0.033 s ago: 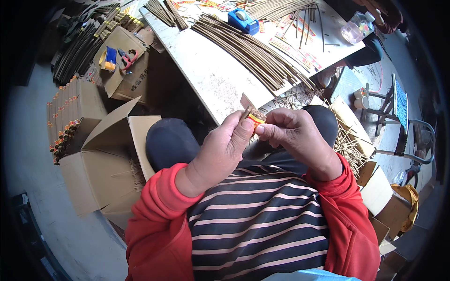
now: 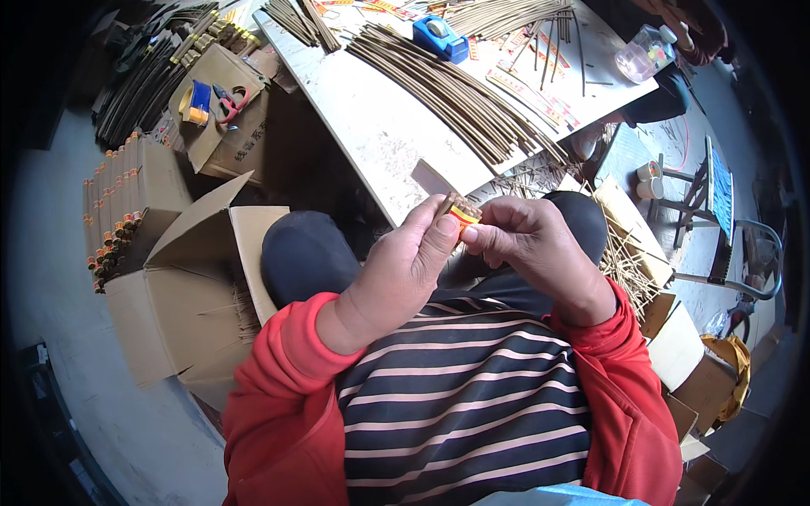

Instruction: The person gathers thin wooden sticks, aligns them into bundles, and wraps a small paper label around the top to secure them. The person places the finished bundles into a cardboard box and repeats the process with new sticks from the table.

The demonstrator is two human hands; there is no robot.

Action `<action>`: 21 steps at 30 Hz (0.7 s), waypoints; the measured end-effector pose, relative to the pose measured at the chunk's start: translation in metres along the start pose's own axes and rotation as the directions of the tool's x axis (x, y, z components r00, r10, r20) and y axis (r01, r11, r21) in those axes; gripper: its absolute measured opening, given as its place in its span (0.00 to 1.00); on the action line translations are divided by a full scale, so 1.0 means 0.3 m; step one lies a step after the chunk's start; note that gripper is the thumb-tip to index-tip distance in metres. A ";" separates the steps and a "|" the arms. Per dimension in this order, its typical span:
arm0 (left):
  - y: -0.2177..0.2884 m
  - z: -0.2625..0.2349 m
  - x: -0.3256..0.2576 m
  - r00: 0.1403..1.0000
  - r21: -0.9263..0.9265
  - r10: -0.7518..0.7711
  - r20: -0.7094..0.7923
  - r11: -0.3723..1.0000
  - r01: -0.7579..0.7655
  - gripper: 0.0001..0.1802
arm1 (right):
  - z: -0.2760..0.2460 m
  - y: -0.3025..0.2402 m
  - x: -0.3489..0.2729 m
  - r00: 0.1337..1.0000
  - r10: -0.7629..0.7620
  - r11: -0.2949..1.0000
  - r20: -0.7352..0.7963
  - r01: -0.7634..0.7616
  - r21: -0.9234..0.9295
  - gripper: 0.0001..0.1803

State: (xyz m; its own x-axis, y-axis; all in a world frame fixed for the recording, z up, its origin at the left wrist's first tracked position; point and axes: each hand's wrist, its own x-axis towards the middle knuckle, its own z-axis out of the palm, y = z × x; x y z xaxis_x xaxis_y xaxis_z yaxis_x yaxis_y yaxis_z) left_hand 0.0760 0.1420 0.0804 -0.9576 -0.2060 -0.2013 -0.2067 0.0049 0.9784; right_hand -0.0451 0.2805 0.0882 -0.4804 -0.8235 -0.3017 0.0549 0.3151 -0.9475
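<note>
A short bundle of brown incense sticks (image 2: 467, 207) is gripped in my left hand (image 2: 412, 251), its cut ends facing up. Around it runs a red and yellow paper label (image 2: 463, 216). My right hand (image 2: 527, 234) pinches the edge of that label between thumb and fingers. Beside the bundle, a flat pale-brown strip (image 2: 431, 177) sticks out toward the table; what it is, I cannot tell. Both hands are above my lap, just off the near corner of the white table (image 2: 384, 156).
Long brown sticks (image 2: 447, 93), a blue tape dispenser (image 2: 440, 40) and a clear plastic jar (image 2: 645, 52) lie on the table. Open cardboard boxes (image 2: 190, 316) flank me. Red-handled scissors (image 2: 231, 104) rest on a carton at left. Another person's hand (image 2: 675, 21) shows far right.
The pale strip beside the bundle shows longer and farther left. The bundle has turned slightly in my hands, while both keep their hold.
</note>
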 end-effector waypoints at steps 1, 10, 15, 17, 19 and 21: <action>-0.004 0.005 0.001 0.999 0.039 0.041 -0.010 0.998 -0.041 0.34 | -0.006 0.007 0.003 0.999 0.017 0.999 0.030 -0.018 0.032 0.17; -0.014 0.007 -0.006 0.992 0.139 0.068 0.109 0.987 -0.083 0.34 | -0.050 0.037 0.029 0.948 -0.125 0.968 0.294 0.052 0.245 0.14; 0.003 -0.006 -0.007 0.974 0.058 0.032 0.225 0.997 -0.046 0.34 | -0.063 0.077 0.044 0.922 -0.178 0.963 0.344 0.092 0.252 0.17; 0.015 -0.015 -0.008 0.957 0.012 0.003 0.290 1.000 -0.007 0.35 | -0.061 0.087 0.044 0.906 -0.212 0.940 0.367 0.087 0.329 0.19; 0.023 -0.023 -0.005 0.935 -0.029 -0.030 0.353 0.999 0.043 0.35 | -0.076 0.097 0.048 0.903 -0.213 0.960 0.372 0.123 0.251 0.19; 0.023 -0.022 0.002 0.919 -0.075 -0.042 0.393 0.994 0.078 0.36 | -0.083 0.091 0.048 0.900 -0.228 0.966 0.371 0.162 0.201 0.19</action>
State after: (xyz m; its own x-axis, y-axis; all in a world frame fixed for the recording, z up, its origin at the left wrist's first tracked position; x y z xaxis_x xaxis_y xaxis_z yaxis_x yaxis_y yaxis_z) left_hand 0.0754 0.1355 0.0872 -0.9499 0.1948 -0.2445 -0.2647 -0.0847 0.9606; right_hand -0.0723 0.2890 0.0605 -0.1202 -0.9882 -0.0946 0.1514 0.0759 -0.9856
